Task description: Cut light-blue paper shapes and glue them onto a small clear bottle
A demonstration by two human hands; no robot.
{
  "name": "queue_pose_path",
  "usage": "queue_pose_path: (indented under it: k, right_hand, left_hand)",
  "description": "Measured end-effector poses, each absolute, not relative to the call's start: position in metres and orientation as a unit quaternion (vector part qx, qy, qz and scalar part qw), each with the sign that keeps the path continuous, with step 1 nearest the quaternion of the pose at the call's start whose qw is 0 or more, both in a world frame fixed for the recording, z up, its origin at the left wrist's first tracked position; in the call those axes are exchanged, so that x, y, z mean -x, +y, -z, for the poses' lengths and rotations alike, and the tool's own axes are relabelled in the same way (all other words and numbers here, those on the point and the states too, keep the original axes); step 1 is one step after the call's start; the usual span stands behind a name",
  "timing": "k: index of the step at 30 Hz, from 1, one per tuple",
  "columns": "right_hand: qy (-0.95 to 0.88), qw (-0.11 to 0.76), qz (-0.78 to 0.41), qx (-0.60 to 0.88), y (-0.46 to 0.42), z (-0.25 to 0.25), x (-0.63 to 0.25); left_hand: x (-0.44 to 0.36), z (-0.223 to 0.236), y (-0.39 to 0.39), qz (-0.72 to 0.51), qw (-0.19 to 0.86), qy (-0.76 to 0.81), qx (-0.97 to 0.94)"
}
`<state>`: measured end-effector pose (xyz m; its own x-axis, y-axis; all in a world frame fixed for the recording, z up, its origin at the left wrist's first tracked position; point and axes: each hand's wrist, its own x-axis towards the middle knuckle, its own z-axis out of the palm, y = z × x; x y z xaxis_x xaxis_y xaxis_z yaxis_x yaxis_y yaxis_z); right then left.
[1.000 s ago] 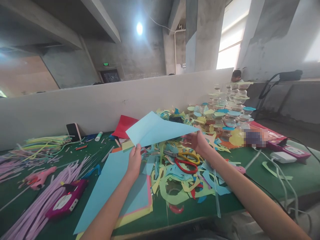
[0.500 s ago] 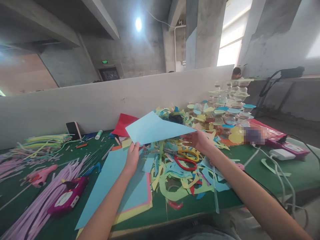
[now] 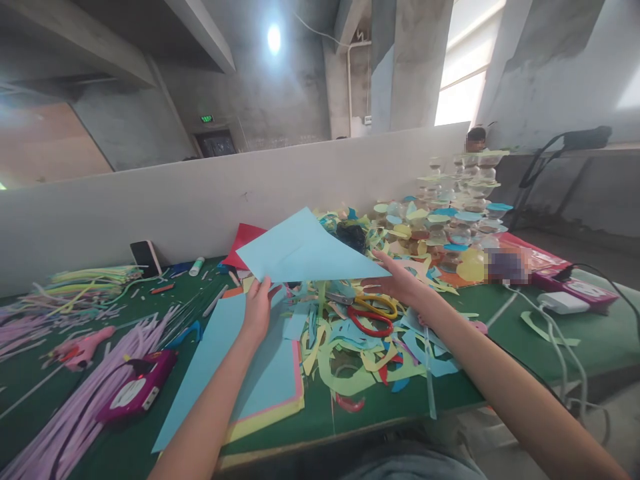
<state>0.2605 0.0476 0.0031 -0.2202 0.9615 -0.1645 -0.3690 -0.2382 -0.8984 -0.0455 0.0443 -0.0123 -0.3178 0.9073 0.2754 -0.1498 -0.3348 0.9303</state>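
A light blue sheet of paper is raised above the table, its right part curving to a point. My left hand pinches its lower left edge between thumb and fingers. At the right tip, my right hand has its fingers spread, the thumb and palm beside the paper and the other fingers partly behind it. Under my left forearm lies a stack of coloured sheets, blue on top with pink and yellow edges below. Between my arms, scissors with red and yellow handles rest on paper scraps.
Purple pipe cleaners and a purple power box lie at the left, near a pink glue gun. A phone leans on the white partition. Stacked clear cups with paper discs stand at the back right, near white cables.
The blue sheet has shifted slightly left and up, and its right side bends more. My left hand moved a little left with it; my right hand's fingers have spread at the tip.
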Motion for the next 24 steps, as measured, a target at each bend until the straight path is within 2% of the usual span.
queue_pose_path:
  k: [10, 16, 24]
  right_hand:
    - [-0.499, 0.361, -0.679, 0.400, 0.056, 0.005, -0.260]
    - [-0.575, 0.351, -0.565, 0.477, 0.041, 0.003, -0.249]
    - [-0.677, 0.345, -0.472, 0.447, 0.042, 0.010, -0.241]
  left_hand:
    - [0.051, 0.025, 0.051, -0.672, 0.369, 0.460, -0.447]
    - [0.049, 0.031, 0.051, -0.652, 0.371, 0.470, -0.466]
    - [0.044, 0.021, 0.045, -0.670, 0.391, 0.472, -0.420]
